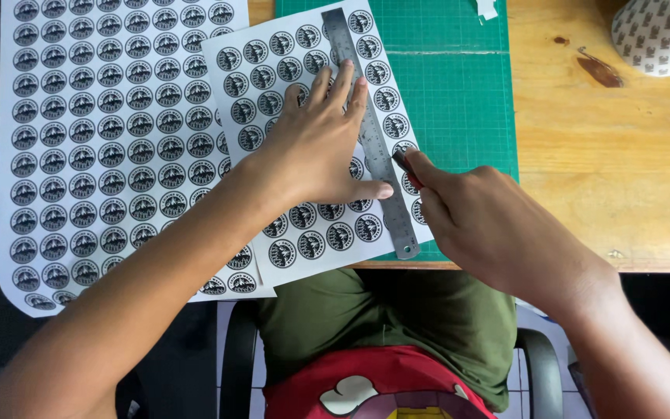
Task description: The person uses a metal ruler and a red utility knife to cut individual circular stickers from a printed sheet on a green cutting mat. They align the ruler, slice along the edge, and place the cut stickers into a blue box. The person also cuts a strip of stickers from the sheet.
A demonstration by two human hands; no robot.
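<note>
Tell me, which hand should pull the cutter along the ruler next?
The right hand, probably. It already grips the cutter with the tip against the metal ruler's edge on the small sticker sheet. The left hand lies spread flat, pressing down ruler and sheet, so it looks busy.

Your right hand [498, 225] swallows almost the whole cutting tool [405, 165], so only a dark tip with a bit of red pokes out, and you can't tell if the blade touches the paper. Your left hand [323, 143] covers several round stickers on the small sticker sheet [304, 233] and a bit of the steel ruler [370, 132]. The print on the stickers is too tiny to make out. The big sticker sheet [102, 147] runs off the top edge, same with the green cutting mat [459, 93], and the patterned thing [661, 35] in the top right corner is cropped.
</note>
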